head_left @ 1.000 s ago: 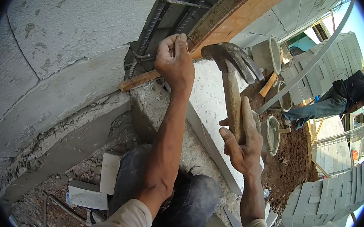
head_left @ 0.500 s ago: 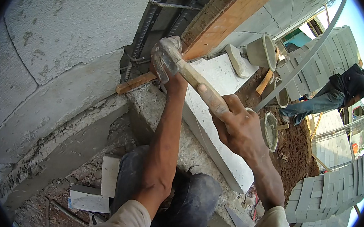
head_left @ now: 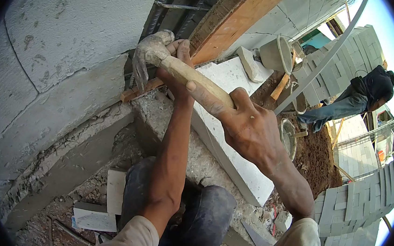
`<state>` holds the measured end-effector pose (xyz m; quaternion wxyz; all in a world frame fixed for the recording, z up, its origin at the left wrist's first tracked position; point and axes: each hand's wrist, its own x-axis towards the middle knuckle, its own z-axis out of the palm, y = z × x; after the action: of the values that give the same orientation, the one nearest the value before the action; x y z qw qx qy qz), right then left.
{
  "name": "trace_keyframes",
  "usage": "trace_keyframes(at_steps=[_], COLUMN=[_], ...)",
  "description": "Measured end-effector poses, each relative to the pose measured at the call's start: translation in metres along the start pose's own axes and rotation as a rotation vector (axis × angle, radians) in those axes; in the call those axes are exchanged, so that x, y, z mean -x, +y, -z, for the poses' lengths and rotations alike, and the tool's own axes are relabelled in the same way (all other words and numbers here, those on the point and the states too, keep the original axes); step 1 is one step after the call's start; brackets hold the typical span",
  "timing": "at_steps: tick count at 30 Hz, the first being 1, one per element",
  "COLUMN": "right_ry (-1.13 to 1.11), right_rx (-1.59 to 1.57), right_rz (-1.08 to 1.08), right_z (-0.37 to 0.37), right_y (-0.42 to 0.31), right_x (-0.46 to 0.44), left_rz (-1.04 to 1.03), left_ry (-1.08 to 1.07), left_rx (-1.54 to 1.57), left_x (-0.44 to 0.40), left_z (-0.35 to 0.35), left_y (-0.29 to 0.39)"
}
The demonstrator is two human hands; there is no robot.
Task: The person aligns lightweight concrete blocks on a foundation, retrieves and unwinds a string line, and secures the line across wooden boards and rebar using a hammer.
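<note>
My right hand (head_left: 253, 128) is wrapped round the wooden handle of a claw hammer (head_left: 191, 78), with the thumb lying along the handle. The hammer's metal head is at the upper left, in front of a gap in the block wall. Behind the hammer, my left hand (head_left: 183, 51) is at the lower end of an upright wooden board (head_left: 227, 22). Its fingers are bent together, and whatever they pinch is hidden. A small wood strip (head_left: 141, 91) lies below the hammer head, at the foot of the gap.
Ribbed steel bars (head_left: 167, 5) stand in the gap beside the block wall (head_left: 69, 32). A long white block (head_left: 232, 149) lies to the right, with a broken piece (head_left: 250, 64) on it. Buckets (head_left: 276, 54) stand beyond. A person (head_left: 363, 97) bends over near stacked blocks (head_left: 358, 203).
The hammer has swung left in view, its head now clear of my left hand. Fingers of my left hand show that were hidden behind it. The camera view has shifted slightly.
</note>
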<state>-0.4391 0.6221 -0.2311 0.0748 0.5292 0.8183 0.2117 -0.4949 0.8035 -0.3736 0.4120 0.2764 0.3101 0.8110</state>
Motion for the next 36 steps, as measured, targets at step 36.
trace_keyframes(at_steps=[36], right_ry=[-0.148], right_rx=[0.038], right_rz=[-0.066], right_z=[0.014], right_y=[-0.014], right_x=[-0.001], left_rz=[-0.057], left_ry=[0.056], left_rx=[0.06], left_x=[0.038], left_z=[0.013], left_y=[-0.022])
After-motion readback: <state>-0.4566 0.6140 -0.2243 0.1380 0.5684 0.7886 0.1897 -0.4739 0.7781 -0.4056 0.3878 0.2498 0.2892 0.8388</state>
